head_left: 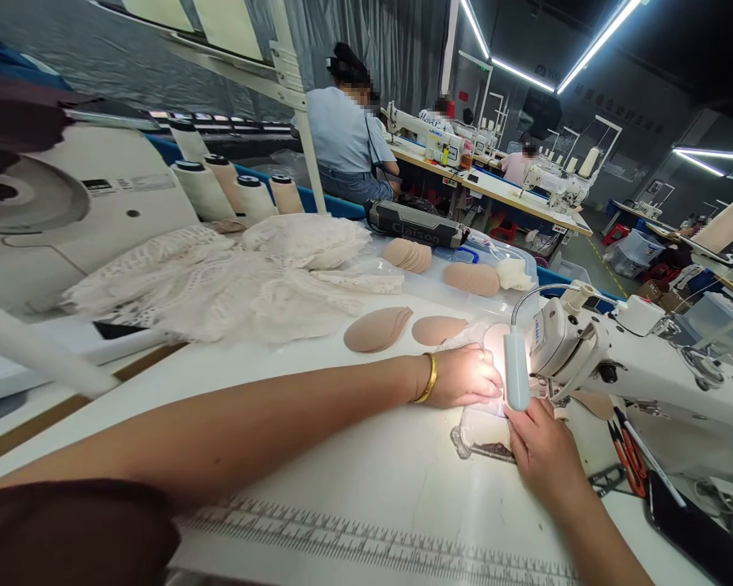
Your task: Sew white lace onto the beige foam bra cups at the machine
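My left hand (464, 375), with a gold bangle at the wrist, lies flat with fingers together on a white lace piece (485, 407) under the lamp of the sewing machine (616, 366). My right hand (541, 448) rests on the near edge of the same piece, by the needle area, its fingers partly hidden behind the lamp head (516, 378). A small clear tray (480, 443) with dark bits sits beside my right hand.
Beige foam pads lie in stacks (377, 330) (471, 278) behind my hands. A heap of white lace (232, 281) and thread cones (226, 183) are at the left. Red scissors (626, 452) lie at the right. Other people sit at machines behind.
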Demonstrator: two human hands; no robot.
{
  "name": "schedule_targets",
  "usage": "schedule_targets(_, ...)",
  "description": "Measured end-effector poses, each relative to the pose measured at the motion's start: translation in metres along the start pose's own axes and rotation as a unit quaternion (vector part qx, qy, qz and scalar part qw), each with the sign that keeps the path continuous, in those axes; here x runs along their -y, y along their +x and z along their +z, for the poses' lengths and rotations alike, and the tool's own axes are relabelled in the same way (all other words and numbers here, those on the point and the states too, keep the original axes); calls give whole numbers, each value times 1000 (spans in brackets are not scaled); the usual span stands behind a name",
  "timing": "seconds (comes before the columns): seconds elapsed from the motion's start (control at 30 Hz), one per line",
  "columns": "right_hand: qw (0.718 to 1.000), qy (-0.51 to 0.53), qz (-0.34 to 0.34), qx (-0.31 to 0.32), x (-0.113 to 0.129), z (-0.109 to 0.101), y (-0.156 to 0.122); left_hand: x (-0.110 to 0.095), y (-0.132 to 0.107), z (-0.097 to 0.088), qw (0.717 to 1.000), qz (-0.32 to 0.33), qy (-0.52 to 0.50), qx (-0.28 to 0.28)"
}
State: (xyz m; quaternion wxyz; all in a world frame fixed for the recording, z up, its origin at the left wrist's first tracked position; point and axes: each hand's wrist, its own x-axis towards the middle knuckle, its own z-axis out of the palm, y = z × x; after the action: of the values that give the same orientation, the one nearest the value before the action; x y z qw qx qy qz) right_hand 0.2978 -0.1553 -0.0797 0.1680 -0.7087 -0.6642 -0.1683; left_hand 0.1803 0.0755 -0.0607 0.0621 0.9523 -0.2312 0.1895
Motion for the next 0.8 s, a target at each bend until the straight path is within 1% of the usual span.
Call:
schedule_targets(0.13,1000,-4,15,10,-1,2,0,3,0,0,1000,7,19,-21)
schedule_targets(0.2,1000,-10,20,10,-2,2,0,4,0,1,999,3,29,-22)
schedule_targets(0.27,1000,-16,19,5,-3,3,0,3,0,2,999,1,44,-19)
schedule_targets(0.4,1000,-15,11,-2,-2,2,1,-1,-1,5,997,16,69,-33)
schedule_targets(0.5,1000,-5,-2,-7,0,-1,2,-3,-3,8,997,14,59,-39)
schedule_targets(0.57,1000,4,-10,1,2,-3,3,-3,-5,9,998,2,45,-42)
schedule_targets(0.67,1000,7,-9,15,3,-4,3,-4,-6,9,999,-13,25,-26)
schedule_targets(0.8,1000,7,0,14,3,-2,2,-4,-5,6,1000,-22,10,-16)
